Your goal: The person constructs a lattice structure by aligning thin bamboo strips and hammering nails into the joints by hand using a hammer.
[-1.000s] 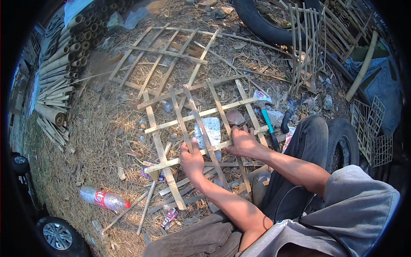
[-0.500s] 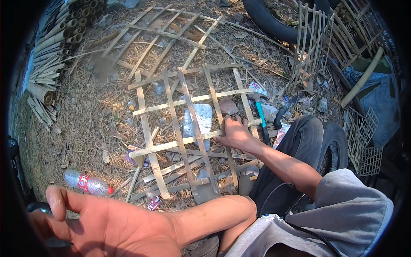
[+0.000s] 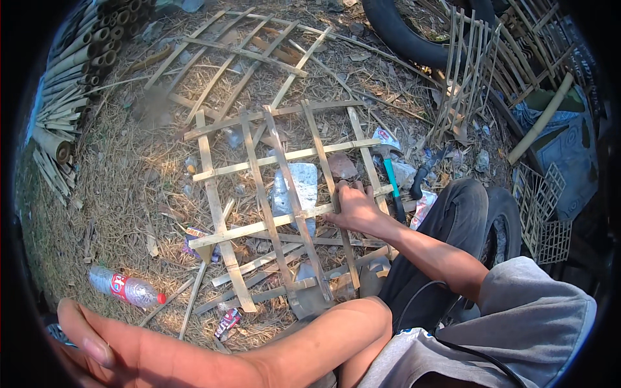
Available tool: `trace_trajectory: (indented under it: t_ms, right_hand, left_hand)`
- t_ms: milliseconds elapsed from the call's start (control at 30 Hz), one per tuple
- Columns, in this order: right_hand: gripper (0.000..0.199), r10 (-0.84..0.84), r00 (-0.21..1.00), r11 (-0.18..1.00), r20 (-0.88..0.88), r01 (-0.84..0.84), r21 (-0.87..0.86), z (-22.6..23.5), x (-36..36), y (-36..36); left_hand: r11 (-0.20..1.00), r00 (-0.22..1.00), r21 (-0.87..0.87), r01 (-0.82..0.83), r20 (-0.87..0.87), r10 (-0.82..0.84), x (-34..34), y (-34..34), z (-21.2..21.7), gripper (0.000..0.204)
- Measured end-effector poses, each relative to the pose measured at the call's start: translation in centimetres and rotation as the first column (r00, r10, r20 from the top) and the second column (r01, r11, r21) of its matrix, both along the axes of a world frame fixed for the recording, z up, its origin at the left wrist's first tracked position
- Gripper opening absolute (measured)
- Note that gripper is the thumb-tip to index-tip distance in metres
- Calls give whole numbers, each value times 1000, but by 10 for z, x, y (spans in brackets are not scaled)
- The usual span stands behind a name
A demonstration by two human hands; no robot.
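A lattice of crossed bamboo slats (image 3: pixel 272 224) lies in front of me, over stones and loose strips. My right hand (image 3: pixel 356 208) is closed on it at a crossing near its right side, fingers curled over the slats. Close to the camera at the lower left, my left hand (image 3: pixel 155 352) holds nothing that I can see. Its thumb stands apart, and the other fingers are partly cut off by the dark rim. A hammer (image 3: pixel 392 181) with a green and black handle lies just beyond the lattice's right edge. Beneath the slats are a pale stone block (image 3: pixel 301 187) and a reddish stone (image 3: pixel 341 166).
Another slat lattice (image 3: pixel 242 53) lies farther off. A plastic bottle (image 3: pixel 126 286) is on the straw-strewn ground at left. Cut bamboo poles (image 3: pixel 68 61) are stacked at far left. A black tyre (image 3: pixel 404 42), upright sticks (image 3: pixel 462 71) and a dark-handled tool (image 3: pixel 424 176) are at right.
My left hand has dropped lower and turned, so less of its palm and fingers shows. My right hand keeps its hold on the lattice. The whole view has shifted slightly.
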State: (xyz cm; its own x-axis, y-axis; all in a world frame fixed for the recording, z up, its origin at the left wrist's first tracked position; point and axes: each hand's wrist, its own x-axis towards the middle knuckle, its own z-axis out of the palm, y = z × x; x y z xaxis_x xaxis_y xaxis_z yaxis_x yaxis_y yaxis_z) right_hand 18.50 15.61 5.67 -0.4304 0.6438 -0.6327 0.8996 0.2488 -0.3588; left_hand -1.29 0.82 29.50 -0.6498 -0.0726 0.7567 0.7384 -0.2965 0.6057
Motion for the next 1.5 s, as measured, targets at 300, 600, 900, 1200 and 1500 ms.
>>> trace_trajectory:
  t_ms: [300, 600, 900, 1200, 1500]
  right_hand:
    - [68, 22, 1000, 996, 6, -22, 87, -2, 2, -12]
    - [52, 32, 999, 993, -29, -29, 111, -3, -10, -16]
    - [58, 45, 999, 998, -5, -45, 35, 11, -10, -14]
    - [58, 77, 996, 995, -47, -74, 61, 15, -14, -11]
    - [88, 198, 967, 921, -158, -129, 367, 14, -32, -34]
  left_hand:
    - [1000, 1000, -8, -19, 5, 19, 2, -8, 0, 53]
    - [999, 1000, -36, -4, 13, 5, -7, -17, 7, 61]
    - [953, 940, -224, 206, 317, -128, -1, -14, -49, 36]
    - [543, 552, -527, 654, 823, 134, -17, -18, -147, 35]
    - [165, 487, -560, 812, 806, 337, -11, 4, -210, 45]
